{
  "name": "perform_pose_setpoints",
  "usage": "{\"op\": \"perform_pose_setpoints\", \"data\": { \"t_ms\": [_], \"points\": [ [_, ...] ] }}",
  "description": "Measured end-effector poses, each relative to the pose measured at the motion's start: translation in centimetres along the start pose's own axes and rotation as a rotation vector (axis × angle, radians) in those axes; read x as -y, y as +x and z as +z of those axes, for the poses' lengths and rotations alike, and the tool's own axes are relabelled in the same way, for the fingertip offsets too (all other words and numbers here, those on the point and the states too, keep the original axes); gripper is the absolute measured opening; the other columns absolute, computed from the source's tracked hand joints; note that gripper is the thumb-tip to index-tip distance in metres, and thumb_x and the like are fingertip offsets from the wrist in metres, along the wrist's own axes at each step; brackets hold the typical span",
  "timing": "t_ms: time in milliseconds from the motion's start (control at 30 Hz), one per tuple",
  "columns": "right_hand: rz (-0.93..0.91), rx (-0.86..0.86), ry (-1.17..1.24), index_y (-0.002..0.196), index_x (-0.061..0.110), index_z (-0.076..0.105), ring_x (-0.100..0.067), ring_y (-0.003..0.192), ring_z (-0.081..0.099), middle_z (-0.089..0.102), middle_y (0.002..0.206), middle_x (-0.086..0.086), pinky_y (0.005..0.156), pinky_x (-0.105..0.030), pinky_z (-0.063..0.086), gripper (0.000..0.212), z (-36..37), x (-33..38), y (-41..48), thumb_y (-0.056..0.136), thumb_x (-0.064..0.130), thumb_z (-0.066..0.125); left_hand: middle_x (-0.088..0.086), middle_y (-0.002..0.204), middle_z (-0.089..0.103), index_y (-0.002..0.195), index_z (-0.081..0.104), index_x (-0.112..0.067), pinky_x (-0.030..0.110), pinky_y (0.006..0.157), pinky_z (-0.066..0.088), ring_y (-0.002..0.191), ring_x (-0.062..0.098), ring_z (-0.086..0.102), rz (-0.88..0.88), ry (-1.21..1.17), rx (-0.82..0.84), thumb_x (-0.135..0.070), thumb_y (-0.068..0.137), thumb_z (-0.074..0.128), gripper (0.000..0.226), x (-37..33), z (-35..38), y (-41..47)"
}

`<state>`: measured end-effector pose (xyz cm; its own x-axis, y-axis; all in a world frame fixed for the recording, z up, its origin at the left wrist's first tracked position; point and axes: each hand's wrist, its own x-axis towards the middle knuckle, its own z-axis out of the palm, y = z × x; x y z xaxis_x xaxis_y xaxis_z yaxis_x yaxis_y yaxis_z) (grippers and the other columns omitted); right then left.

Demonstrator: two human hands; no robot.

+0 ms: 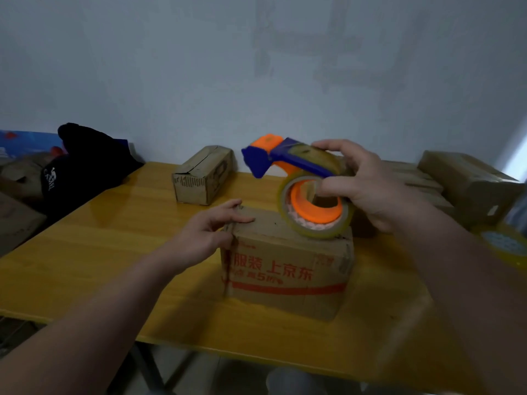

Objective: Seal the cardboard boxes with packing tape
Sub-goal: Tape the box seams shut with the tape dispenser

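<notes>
Wall (171,67): pale grey-blue, plain and dim, with faint darker patches at upper right; it fills the whole upper half.
Table (99,252): glossy yellow-orange wood-grain top, its far edge near the wall.
Dark bag (85,166): black, slumped at the table's far left corner.
Stacked boxes (462,183): brown cartons piled at the far right of the table.
Cardboard box (285,275): the task's box – it sits mid-table toward the near edge, with red print and a red band on its front.
Small box (202,175): behind it, apart, near the wall.
Tape dispenser (285,158): blue and orange, tilted over the box's right side; its tape roll (313,223) touches the box top.
Right hand (368,183): clasps the dispenser, fingers over the top, thumb at the roll's core.
Left hand (205,232): fingers lie nearly straight on the box's top left edge – not gripping.
Spare roll (504,243): blurred, at the right edge.
</notes>
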<state>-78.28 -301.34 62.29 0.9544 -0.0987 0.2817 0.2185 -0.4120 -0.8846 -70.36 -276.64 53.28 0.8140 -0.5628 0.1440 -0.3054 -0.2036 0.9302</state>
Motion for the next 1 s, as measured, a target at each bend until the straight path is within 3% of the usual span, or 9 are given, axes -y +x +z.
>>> {"op": "perform_pose_setpoints", "data": {
  "t_ms": [133,200,267,367,433,533,633,767,1000],
  "points": [
    [0.009,0.094,-0.020,0.104,0.046,0.063,-0.034,0.084,0.066,0.069,0.091,0.001,0.073,-0.054,0.054,0.057,0.5,-1.3,0.6,0.057,0.016,0.070,-0.019,0.139,0.034,0.104,0.071,-0.027,0.028,0.081,0.052,0.131,0.011,0.036,0.000,-0.017,0.006,0.014,0.078,0.048,0.054,0.0,0.0,0.2],
    [-0.009,0.101,0.009,0.107,0.043,0.061,-0.031,0.082,0.067,0.070,0.090,0.003,0.069,-0.048,0.056,0.057,0.2,-1.8,0.7,0.058,0.015,0.068,-0.020,0.138,0.033,0.106,0.070,-0.028,0.025,0.080,0.052,0.130,0.010,0.035,-0.009,0.010,0.028,0.008,0.081,0.051,0.048,-0.1,-0.2,0.3],
    [-0.018,0.108,0.030,0.111,0.041,0.059,-0.023,0.074,0.068,0.070,0.087,0.006,0.062,-0.037,0.057,0.059,-0.1,-2.2,0.6,0.059,0.014,0.067,-0.021,0.138,0.034,0.104,0.071,-0.035,0.022,0.083,0.045,0.125,0.006,0.037,-0.024,0.064,0.043,-0.013,0.086,0.054,0.032,-0.6,-0.7,0.2],
    [-0.025,0.121,0.035,0.114,0.041,0.058,-0.016,0.071,0.067,0.069,0.086,0.009,0.060,-0.029,0.056,0.061,-0.3,-2.5,0.5,0.060,0.013,0.067,-0.017,0.123,0.054,0.099,0.071,-0.033,0.023,0.076,0.042,0.107,0.004,0.051,0.009,0.070,-0.189,-0.030,0.090,0.050,0.023,-1.6,-1.0,0.9],
    [-0.031,0.124,0.036,0.113,0.043,0.058,-0.016,0.071,0.066,0.069,0.087,0.009,0.060,-0.029,0.056,0.061,-0.3,-2.4,0.4,0.060,0.013,0.067,-0.005,0.101,0.067,0.099,0.069,-0.021,0.025,0.065,0.046,0.091,0.017,0.061,-0.110,-0.151,-0.362,-0.033,0.091,0.052,0.022,-2.6,-0.9,1.6],
    [-0.041,0.120,0.039,0.111,0.044,0.059,-0.024,0.077,0.067,0.068,0.091,0.005,0.065,-0.038,0.056,0.061,-0.2,-2.3,0.4,0.060,0.012,0.067,0.012,0.086,0.071,0.099,0.067,-0.002,0.024,0.049,0.052,0.065,0.017,0.064,-0.411,-0.591,-0.218,-0.045,0.087,0.058,0.046,-4.7,-0.9,2.1],
    [-0.061,0.124,0.016,0.109,0.046,0.060,-0.030,0.082,0.065,0.067,0.093,0.004,0.066,-0.040,0.057,0.060,0.0,-1.9,0.3,0.059,0.013,0.067,0.011,0.075,0.069,0.088,0.069,0.000,0.021,0.048,0.054,0.057,0.013,0.064,-0.482,-0.723,-0.116,-0.033,0.078,0.067,0.035,-6.1,-0.6,2.5],
    [-0.070,0.157,-0.065,0.109,0.048,0.058,-0.029,0.082,0.065,0.065,0.093,0.012,0.066,-0.046,0.057,0.061,0.0,-1.0,0.1,0.058,0.015,0.068,0.003,0.056,0.062,0.081,0.064,-0.002,0.016,0.042,0.048,0.045,0.006,0.056,-0.466,-0.639,-0.166,-0.008,0.083,0.063,0.007,-6.7,-0.6,2.9],
    [-0.051,0.250,-0.291,0.106,0.051,0.062,-0.015,0.080,0.070,0.070,0.096,0.008,0.072,-0.036,0.060,0.059,-1.6,1.6,0.8,0.054,0.026,0.073,0.000,0.054,0.060,0.087,0.063,-0.004,0.016,0.040,0.044,0.042,0.005,0.051,-0.417,-0.412,-0.259,-0.007,0.091,0.055,0.009,-5.4,-2.8,2.7]
  ]
}}
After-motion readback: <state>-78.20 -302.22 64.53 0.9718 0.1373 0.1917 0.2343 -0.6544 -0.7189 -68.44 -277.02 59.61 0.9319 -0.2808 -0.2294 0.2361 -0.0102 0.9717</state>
